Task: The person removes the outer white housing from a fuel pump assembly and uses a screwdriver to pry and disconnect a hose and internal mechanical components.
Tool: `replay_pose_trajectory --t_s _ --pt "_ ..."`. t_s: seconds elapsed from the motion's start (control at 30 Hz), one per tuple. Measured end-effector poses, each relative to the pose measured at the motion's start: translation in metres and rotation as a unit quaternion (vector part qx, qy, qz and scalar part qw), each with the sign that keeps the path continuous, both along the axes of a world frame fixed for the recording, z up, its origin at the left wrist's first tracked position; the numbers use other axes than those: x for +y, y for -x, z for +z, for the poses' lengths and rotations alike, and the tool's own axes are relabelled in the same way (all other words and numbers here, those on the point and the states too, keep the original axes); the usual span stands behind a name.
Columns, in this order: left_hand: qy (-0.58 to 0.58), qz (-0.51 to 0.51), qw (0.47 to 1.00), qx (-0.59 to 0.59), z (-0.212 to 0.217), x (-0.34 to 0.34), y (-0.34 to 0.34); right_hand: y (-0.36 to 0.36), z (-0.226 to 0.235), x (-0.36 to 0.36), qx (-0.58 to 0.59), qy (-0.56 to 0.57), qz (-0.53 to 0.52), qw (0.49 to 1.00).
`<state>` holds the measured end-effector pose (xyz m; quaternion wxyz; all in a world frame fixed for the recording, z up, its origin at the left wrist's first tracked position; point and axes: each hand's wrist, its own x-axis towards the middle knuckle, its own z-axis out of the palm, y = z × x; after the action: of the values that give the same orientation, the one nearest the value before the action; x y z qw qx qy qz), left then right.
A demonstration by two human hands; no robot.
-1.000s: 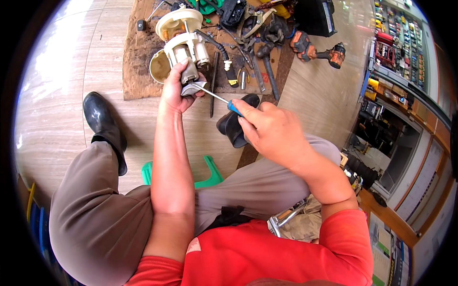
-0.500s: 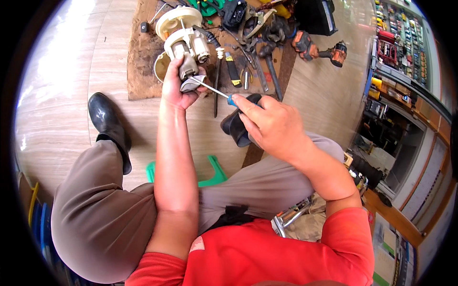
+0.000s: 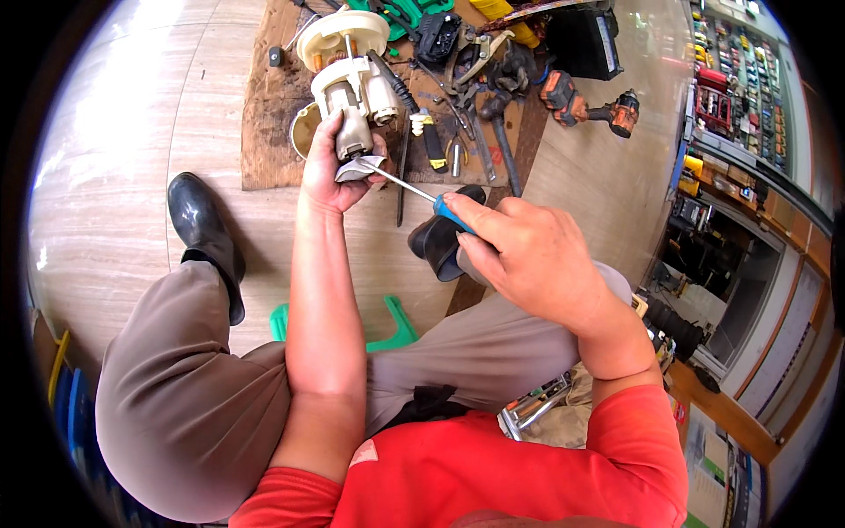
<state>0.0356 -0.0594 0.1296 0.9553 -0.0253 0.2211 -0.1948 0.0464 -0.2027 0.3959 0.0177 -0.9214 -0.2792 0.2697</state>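
My left hand (image 3: 331, 180) is wrapped around the lower end of a white plastic fuel pump module (image 3: 333, 88). Its round flange points away from me, and a black corrugated hose (image 3: 392, 79) runs down its side. At the near end a pale grey flap (image 3: 359, 168), perhaps a filter sock, sticks out beside my fingers. My right hand (image 3: 537, 255) grips a screwdriver (image 3: 449, 211) by its blue handle. Its metal shaft slants up left, with the tip at the grey flap; the exact contact point is too small to tell.
A stained cardboard sheet (image 3: 273, 106) lies on the tiled floor, bearing a yellow-black utility knife (image 3: 434, 145), a hammer (image 3: 503, 141), pliers and a green case (image 3: 431, 9). Right of it lies an orange-black cordless driver (image 3: 568, 99). A green stool (image 3: 400, 326) shows beneath me.
My right hand and the screwdriver have shifted slightly down and right, and the tip sits lower against the grey flap. My left hand keeps its hold on the pump module.
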Motion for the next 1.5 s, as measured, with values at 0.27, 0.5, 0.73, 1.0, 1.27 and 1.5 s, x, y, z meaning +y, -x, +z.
replay_pose_trajectory --t_s 0.27,0.5,0.73,1.0,1.27,1.5 --pt "-0.02 -0.003 1.0 0.009 0.003 -0.001 0.0 -0.002 -0.002 0.002 0.012 -0.004 -0.019 1.0" --pt "-0.074 -0.009 0.997 0.023 0.01 -0.001 -0.003 -0.002 -0.004 -0.001 0.014 -0.02 -0.039 0.999" --pt "-0.208 -0.021 0.977 0.032 0.018 -0.002 -0.006 0.0 -0.002 0.001 -0.012 0.016 -0.027 0.999" --pt "-0.094 -0.001 0.993 0.069 0.016 -0.006 -0.005 0.013 -0.015 -0.002 -0.056 0.044 -0.004 0.997" --pt "-0.057 -0.005 0.995 0.076 0.011 -0.01 -0.003 0.018 -0.023 -0.008 -0.063 0.049 0.025 0.997" --pt "-0.037 -0.002 0.998 0.052 0.003 -0.011 -0.002 0.023 -0.032 -0.012 -0.084 0.035 0.027 0.995"
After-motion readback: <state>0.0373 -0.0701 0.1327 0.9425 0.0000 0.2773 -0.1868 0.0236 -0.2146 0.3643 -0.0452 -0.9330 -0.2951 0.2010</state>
